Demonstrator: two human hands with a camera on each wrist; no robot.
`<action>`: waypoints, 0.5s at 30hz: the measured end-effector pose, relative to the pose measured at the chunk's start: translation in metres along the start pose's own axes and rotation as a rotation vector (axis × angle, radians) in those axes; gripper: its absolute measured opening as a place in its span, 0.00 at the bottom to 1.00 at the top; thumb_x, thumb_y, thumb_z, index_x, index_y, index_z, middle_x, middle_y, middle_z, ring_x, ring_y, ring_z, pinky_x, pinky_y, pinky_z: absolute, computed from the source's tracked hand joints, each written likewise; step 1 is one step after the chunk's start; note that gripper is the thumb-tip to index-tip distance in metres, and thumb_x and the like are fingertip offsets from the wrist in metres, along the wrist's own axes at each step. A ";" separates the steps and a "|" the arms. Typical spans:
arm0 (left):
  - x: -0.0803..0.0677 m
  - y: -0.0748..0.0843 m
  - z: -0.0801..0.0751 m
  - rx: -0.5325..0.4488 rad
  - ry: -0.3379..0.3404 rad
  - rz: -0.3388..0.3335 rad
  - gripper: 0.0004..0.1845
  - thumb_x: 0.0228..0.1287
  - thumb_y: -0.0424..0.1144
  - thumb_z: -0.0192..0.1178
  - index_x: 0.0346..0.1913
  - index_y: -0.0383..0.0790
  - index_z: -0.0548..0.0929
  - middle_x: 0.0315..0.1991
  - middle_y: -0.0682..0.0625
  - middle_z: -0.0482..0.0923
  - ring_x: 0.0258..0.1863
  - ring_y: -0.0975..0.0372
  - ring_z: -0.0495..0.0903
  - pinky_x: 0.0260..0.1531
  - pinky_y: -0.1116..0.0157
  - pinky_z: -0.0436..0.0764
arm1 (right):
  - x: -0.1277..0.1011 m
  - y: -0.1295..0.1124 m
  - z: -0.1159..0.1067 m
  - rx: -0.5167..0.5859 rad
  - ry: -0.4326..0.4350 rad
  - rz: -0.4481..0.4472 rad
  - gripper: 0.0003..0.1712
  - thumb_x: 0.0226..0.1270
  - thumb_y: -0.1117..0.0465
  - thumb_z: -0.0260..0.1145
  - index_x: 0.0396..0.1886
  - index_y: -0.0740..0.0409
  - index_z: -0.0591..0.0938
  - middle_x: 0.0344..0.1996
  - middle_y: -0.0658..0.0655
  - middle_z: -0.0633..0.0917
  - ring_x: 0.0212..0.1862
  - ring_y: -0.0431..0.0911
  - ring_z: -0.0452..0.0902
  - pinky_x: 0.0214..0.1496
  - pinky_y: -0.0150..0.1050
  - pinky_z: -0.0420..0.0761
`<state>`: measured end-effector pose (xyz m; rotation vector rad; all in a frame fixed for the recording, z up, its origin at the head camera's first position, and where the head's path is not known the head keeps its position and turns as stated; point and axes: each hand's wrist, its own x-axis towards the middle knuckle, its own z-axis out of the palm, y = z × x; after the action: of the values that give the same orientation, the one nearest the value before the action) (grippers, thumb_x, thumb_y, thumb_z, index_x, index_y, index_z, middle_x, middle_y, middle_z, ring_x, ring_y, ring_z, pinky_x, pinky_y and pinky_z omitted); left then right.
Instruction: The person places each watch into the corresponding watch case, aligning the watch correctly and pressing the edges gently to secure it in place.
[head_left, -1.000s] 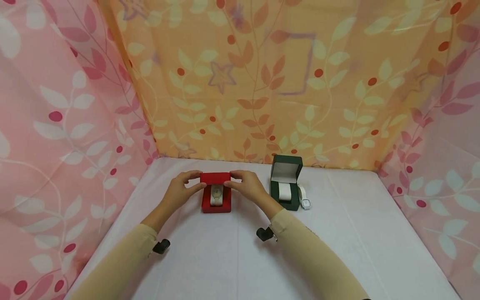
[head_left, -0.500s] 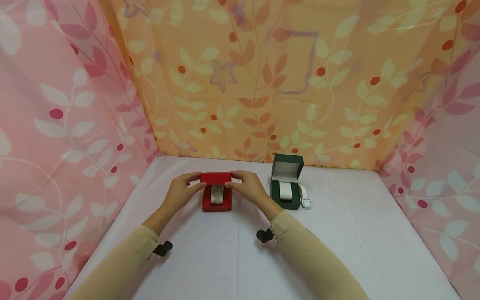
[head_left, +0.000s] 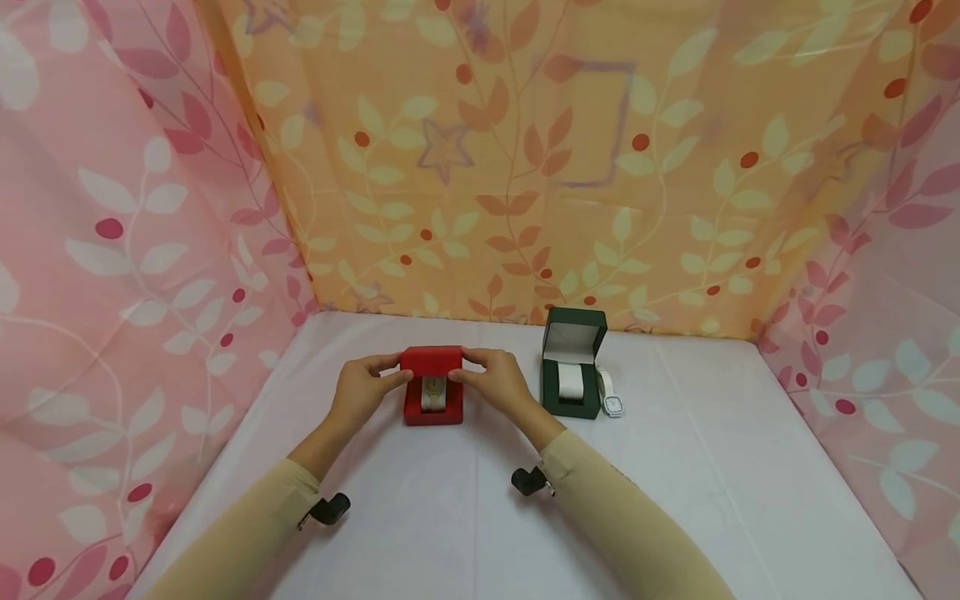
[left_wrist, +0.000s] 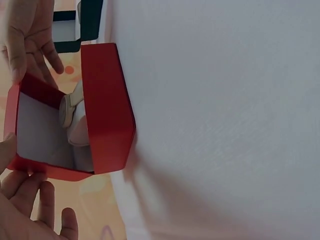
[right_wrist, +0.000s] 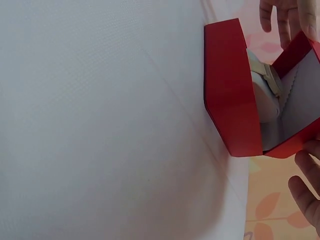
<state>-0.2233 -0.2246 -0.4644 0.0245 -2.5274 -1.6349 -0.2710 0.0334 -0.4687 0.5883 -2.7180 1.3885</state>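
Observation:
A red watch box (head_left: 432, 408) stands on the white table (head_left: 465, 517) with a pale watch (head_left: 432, 392) on its cushion. Its lid (head_left: 431, 360) leans forward, half lowered over the watch. My left hand (head_left: 392, 372) pinches the lid's left edge and my right hand (head_left: 463, 367) pinches its right edge. The left wrist view shows the box (left_wrist: 107, 107) from the front, the watch (left_wrist: 69, 107) inside, my left hand (left_wrist: 30, 205) below and the other hand's fingers (left_wrist: 25, 35) above. The right wrist view shows the box (right_wrist: 230, 90), the watch (right_wrist: 262, 85) and my right fingers (right_wrist: 306, 192).
A dark green watch box (head_left: 573, 371) stands open to the right, a white cushion inside. A white watch (head_left: 609, 398) lies against its right side. Leaf-patterned cloth walls (head_left: 525, 167) close in the table at the back and both sides.
The red lid has tipped further forward over the watch, and both hands have come slightly toward me with it.

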 end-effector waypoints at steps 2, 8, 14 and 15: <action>-0.001 0.000 0.001 -0.019 -0.001 0.000 0.31 0.58 0.53 0.76 0.62 0.44 0.85 0.61 0.44 0.83 0.66 0.52 0.74 0.57 0.51 0.81 | -0.001 -0.001 0.000 0.007 0.009 -0.002 0.36 0.61 0.41 0.76 0.67 0.49 0.81 0.60 0.52 0.85 0.66 0.50 0.79 0.67 0.56 0.77; -0.006 -0.001 0.003 -0.044 0.008 -0.015 0.31 0.57 0.53 0.76 0.63 0.45 0.85 0.63 0.46 0.82 0.67 0.54 0.72 0.56 0.56 0.81 | -0.005 -0.002 0.003 0.082 0.023 0.019 0.37 0.59 0.44 0.78 0.67 0.51 0.81 0.61 0.54 0.85 0.67 0.51 0.78 0.69 0.55 0.75; -0.013 -0.005 0.007 -0.049 0.025 -0.038 0.32 0.58 0.55 0.75 0.64 0.49 0.83 0.66 0.47 0.80 0.66 0.51 0.71 0.55 0.55 0.78 | -0.011 0.000 0.007 0.159 0.029 0.034 0.34 0.61 0.47 0.77 0.66 0.52 0.81 0.62 0.55 0.84 0.68 0.52 0.77 0.69 0.55 0.74; -0.014 -0.006 0.008 -0.054 0.029 -0.036 0.32 0.58 0.54 0.76 0.64 0.49 0.83 0.66 0.48 0.80 0.65 0.51 0.71 0.53 0.56 0.78 | -0.012 0.000 0.007 0.165 0.033 0.034 0.34 0.61 0.48 0.77 0.66 0.52 0.81 0.62 0.55 0.84 0.67 0.53 0.77 0.69 0.55 0.74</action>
<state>-0.2111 -0.2189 -0.4741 0.0885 -2.4748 -1.7031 -0.2590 0.0315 -0.4759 0.5246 -2.6169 1.6272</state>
